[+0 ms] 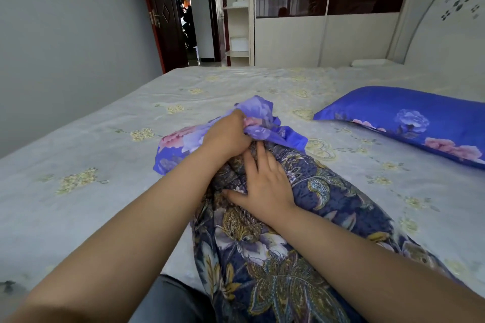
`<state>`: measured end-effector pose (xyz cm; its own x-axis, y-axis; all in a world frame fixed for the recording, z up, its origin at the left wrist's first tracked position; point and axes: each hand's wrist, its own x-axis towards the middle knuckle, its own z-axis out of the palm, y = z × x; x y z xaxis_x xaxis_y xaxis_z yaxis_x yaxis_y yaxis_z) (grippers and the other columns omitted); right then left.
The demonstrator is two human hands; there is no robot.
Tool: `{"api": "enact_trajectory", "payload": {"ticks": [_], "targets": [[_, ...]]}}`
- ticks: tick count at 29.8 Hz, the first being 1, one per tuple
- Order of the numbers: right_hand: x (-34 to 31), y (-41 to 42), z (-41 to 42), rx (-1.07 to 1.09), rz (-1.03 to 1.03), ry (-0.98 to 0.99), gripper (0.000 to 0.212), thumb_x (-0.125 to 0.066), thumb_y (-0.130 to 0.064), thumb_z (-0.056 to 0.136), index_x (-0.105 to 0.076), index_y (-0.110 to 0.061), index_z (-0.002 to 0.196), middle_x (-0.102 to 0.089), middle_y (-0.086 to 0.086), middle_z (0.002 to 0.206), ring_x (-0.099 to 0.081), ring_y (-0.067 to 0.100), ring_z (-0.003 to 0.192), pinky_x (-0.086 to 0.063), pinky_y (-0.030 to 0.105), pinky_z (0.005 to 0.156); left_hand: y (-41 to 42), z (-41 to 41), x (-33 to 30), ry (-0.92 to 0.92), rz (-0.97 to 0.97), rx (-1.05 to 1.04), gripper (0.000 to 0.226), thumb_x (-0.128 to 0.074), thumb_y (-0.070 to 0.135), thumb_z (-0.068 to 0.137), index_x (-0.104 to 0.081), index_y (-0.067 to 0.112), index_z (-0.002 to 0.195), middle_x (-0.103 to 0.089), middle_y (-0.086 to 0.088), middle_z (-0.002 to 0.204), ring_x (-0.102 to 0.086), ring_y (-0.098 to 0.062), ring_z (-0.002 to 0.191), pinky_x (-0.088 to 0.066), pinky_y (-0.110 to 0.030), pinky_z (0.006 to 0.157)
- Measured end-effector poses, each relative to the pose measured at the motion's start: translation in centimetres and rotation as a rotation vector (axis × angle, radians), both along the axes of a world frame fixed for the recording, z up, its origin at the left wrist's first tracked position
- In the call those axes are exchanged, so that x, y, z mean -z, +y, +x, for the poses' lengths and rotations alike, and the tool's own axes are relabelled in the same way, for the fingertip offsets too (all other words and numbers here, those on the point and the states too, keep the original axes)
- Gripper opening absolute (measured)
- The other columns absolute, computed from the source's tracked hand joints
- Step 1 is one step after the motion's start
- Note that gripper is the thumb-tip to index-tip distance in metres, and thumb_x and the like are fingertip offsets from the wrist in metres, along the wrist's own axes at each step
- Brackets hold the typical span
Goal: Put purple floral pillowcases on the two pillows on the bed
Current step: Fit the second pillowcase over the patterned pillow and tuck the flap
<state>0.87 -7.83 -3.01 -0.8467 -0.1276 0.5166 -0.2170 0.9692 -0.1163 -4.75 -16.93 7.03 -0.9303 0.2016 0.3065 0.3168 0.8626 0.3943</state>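
A pillow (275,257) in a dark blue paisley cover lies lengthwise in front of me on the bed. At its far end a bunched purple floral pillowcase (178,141) is gathered. My left hand (227,134) grips the bunched pillowcase at the pillow's end. My right hand (265,181) presses flat on the pillow's top near that end, fingers spread. A second pillow (409,118), in a purple floral case, lies to the right near the headboard.
The bed (91,139) has a pale grey sheet with yellow flower prints. A white headboard (446,21) stands at the right, a wardrobe (328,39) behind the bed, and an open dark door (165,13) at the back left.
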Motion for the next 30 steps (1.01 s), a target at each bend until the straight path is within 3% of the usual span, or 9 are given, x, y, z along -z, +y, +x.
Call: {"api": "enact_trajectory", "payload": {"ticks": [4,8,10,12,15,18,24,27,30], "targets": [[-0.8,-1.0,-0.5,-0.005,0.221,0.024,0.095,-0.063,-0.069,0.059,-0.047,-0.015,0.135,-0.032,0.026,0.147,-0.038,0.039,0.129,-0.034,0.050,0.102,-0.6,0.0,-0.9,0.183,-0.251,-0.127,0.030,-0.046,0.011,0.086,-0.058,0.010,0.113,-0.058,-0.014,0.116,-0.054,-0.034,0.108,-0.042,-0.034,0.079],[-2.7,-2.2,-1.5,-0.112,0.479,-0.045,0.093,-0.051,-0.069,0.073,-0.023,-0.021,0.148,-0.017,0.020,0.154,-0.002,0.043,0.142,0.010,0.060,0.112,0.2,0.7,-1.6,0.274,-0.311,-0.102,0.027,-0.046,0.008,0.085,-0.060,0.007,0.108,-0.057,-0.014,0.116,-0.051,-0.033,0.108,-0.039,-0.034,0.079],[-3.1,-2.5,-2.6,-0.100,0.554,-0.117,0.096,-0.045,-0.072,0.074,-0.014,-0.022,0.150,-0.013,0.015,0.156,0.005,0.042,0.142,0.017,0.063,0.108,0.5,0.8,-2.0,0.209,-0.215,-0.106,0.023,-0.048,0.010,0.086,-0.060,0.007,0.105,-0.062,-0.016,0.113,-0.055,-0.034,0.105,-0.040,-0.032,0.080],[-2.9,-2.6,-3.4,-0.088,0.562,-0.179,0.099,-0.046,-0.075,0.071,-0.015,-0.023,0.150,-0.012,0.015,0.155,0.006,0.042,0.142,0.016,0.065,0.107,0.5,0.8,-2.4,0.120,-0.074,-0.091,0.019,-0.050,0.016,0.088,-0.062,0.007,0.099,-0.064,-0.017,0.106,-0.057,-0.036,0.100,-0.040,-0.032,0.077],[-2.2,-2.1,-4.5,-0.076,0.518,-0.265,0.105,-0.050,-0.077,0.068,-0.013,-0.024,0.150,-0.008,0.017,0.155,0.004,0.040,0.142,0.014,0.063,0.107,0.3,1.2,-2.2,-0.117,0.112,0.021,0.022,-0.058,0.024,0.088,-0.060,0.011,0.071,-0.056,-0.007,0.065,-0.050,-0.026,0.071,-0.035,-0.026,0.063],[-1.9,-1.4,-5.1,-0.073,0.455,-0.356,0.105,-0.049,-0.077,0.069,-0.008,-0.023,0.150,-0.008,0.014,0.157,0.001,0.037,0.144,0.007,0.058,0.112,0.5,1.8,-1.8,-0.246,0.131,0.099,0.035,-0.058,0.025,0.087,-0.047,0.013,0.057,-0.044,-0.001,0.052,-0.042,-0.021,0.060,-0.031,-0.028,0.053],[-1.1,-0.5,-5.0,-0.123,0.275,-0.243,0.092,-0.049,-0.076,0.070,-0.020,-0.031,0.146,-0.019,0.010,0.153,-0.008,0.030,0.142,0.002,0.051,0.114,-2.8,0.4,-0.6,-0.064,-0.254,0.105,0.018,-0.057,0.021,0.085,-0.055,0.010,0.100,-0.059,-0.016,0.106,-0.056,-0.032,0.100,-0.039,-0.031,0.075],[-0.8,0.9,-4.7,-0.094,0.181,-0.218,0.097,-0.046,-0.077,0.072,-0.007,-0.032,0.148,-0.018,0.011,0.150,-0.009,0.030,0.141,0.001,0.056,0.113,-4.9,-0.4,1.6,0.087,-0.233,-0.075,0.029,-0.051,0.012,0.082,-0.054,0.010,0.110,-0.049,-0.017,0.112,-0.050,-0.037,0.105,-0.043,-0.039,0.083],[-0.8,1.7,-4.5,-0.057,0.162,-0.279,0.092,-0.039,-0.077,0.076,-0.005,-0.032,0.149,-0.017,0.012,0.152,-0.009,0.030,0.142,0.001,0.057,0.114,-6.3,-0.6,3.4,0.113,-0.119,-0.179,0.025,-0.049,0.009,0.083,-0.049,0.009,0.108,-0.057,-0.017,0.103,-0.057,-0.037,0.092,-0.042,-0.038,0.071]]}}
